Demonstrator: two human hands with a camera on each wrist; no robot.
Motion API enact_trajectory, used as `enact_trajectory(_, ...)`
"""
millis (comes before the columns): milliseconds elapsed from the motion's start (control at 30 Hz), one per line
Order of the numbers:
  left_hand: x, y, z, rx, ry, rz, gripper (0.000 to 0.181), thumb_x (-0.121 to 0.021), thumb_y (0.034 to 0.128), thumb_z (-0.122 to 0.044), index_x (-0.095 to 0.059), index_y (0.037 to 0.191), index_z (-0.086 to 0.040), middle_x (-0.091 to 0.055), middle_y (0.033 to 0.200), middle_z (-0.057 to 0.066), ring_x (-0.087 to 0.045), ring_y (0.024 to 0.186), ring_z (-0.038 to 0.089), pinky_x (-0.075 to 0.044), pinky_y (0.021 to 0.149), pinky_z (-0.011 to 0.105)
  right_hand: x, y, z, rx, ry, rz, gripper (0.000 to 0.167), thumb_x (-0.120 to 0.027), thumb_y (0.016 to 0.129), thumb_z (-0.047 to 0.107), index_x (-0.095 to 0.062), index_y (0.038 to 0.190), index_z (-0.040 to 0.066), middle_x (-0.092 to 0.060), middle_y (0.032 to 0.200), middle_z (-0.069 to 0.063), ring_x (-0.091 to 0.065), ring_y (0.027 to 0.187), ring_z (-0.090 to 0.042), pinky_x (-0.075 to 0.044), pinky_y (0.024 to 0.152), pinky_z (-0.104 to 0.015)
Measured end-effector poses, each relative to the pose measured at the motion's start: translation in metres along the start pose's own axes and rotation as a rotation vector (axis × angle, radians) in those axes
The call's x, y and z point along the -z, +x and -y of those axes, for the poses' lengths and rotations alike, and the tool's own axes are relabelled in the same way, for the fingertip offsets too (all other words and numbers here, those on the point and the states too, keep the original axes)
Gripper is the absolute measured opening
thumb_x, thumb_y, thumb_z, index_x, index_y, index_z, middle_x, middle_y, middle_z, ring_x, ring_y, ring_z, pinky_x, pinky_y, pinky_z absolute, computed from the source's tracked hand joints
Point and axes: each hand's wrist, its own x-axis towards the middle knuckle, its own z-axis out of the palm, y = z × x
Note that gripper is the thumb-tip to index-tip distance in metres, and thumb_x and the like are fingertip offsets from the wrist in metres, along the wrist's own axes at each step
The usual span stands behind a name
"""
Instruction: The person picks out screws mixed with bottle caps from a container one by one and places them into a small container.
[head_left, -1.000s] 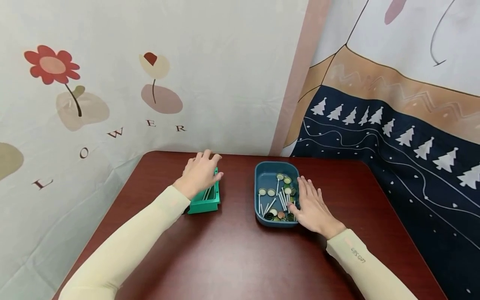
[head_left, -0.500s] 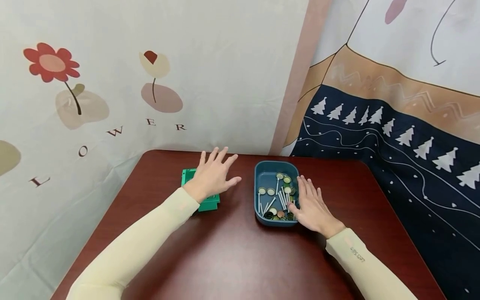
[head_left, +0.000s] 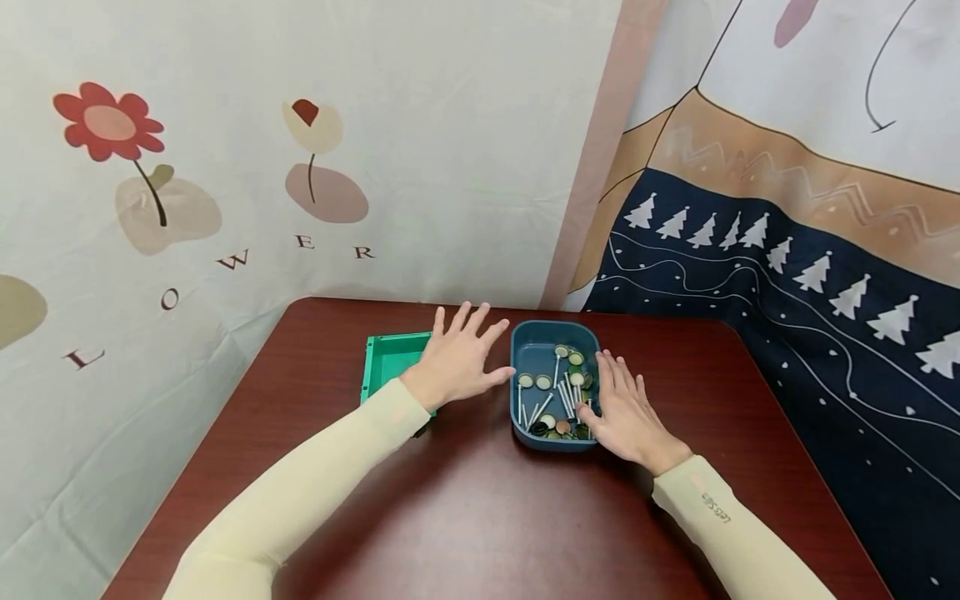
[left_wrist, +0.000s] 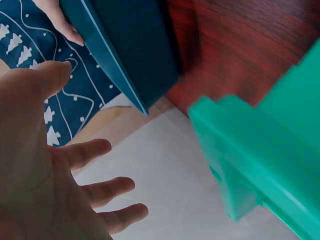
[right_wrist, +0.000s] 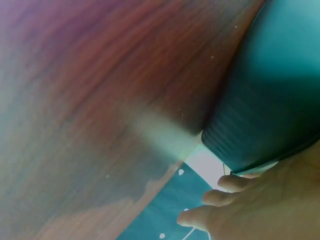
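My left hand (head_left: 455, 358) is spread in the air between the green box (head_left: 390, 358) and the blue bin (head_left: 557, 333), fingers straight, holding nothing. The green box lies partly behind my left hand and wrist; its near right part is hidden. Inside the bin lie several bottle caps (head_left: 543, 382) and several long silver nail-like pieces (head_left: 565, 398). My right hand (head_left: 630, 417) rests along the bin's right side with fingers straight, the thumb over the rim. In the left wrist view, the green box (left_wrist: 265, 160) shows apart from the spread fingers.
A dark red table (head_left: 480, 517) bears both containers, with a gap between them. Behind it hang a pale cloth (head_left: 450, 150) with flower prints and a navy cloth (head_left: 750, 292) with white trees.
My left hand has moved right from above the green box toward the blue bin, its fingers spreading wider. More of the green box now shows. My right hand has stayed at the bin.
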Motion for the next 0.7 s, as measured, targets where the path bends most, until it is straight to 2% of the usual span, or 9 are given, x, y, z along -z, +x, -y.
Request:
enact_trajectory(200,-0.005,0.010,-0.014,-0.029,-0.008,0.027,0.089,-0.066,0.1096,-0.074,-0.043,0.182,-0.028,-0.033,0.192,0.019,-0.027,0.180,0.048,-0.018,0.143,0.081,0.000,0.000,-0.001,-0.001,0.006,0.001,0.097,-0.063,0.115,0.039,-0.010,0.185,-0.003,-0.012,0.194,-0.030,-0.012,0.179,-0.060,-0.011,0.138,-0.089)
enact_trajectory(467,-0.007,0.024,-0.032,-0.061,0.018,0.064,0.088,-0.061,0.1104,-0.077,-0.042,0.182,-0.029,-0.034,0.192,0.017,-0.030,0.180,0.045,-0.021,0.144,0.078,0.000,0.002,-0.001,-0.011,0.015,0.013,0.097,-0.064,0.116,0.040,-0.009,0.185,-0.001,-0.011,0.195,-0.028,-0.011,0.179,-0.060,-0.010,0.138,-0.089)
enact_trajectory(700,-0.009,0.037,-0.049,-0.064,0.013,0.098,0.086,-0.062,0.1101,-0.076,-0.044,0.181,-0.031,-0.036,0.191,0.015,-0.034,0.178,0.043,-0.021,0.144,0.077,0.000,0.002,-0.002,-0.019,0.010,0.018,0.099,-0.066,0.115,0.042,-0.010,0.185,0.000,-0.012,0.195,-0.027,-0.011,0.179,-0.060,-0.010,0.138,-0.089)
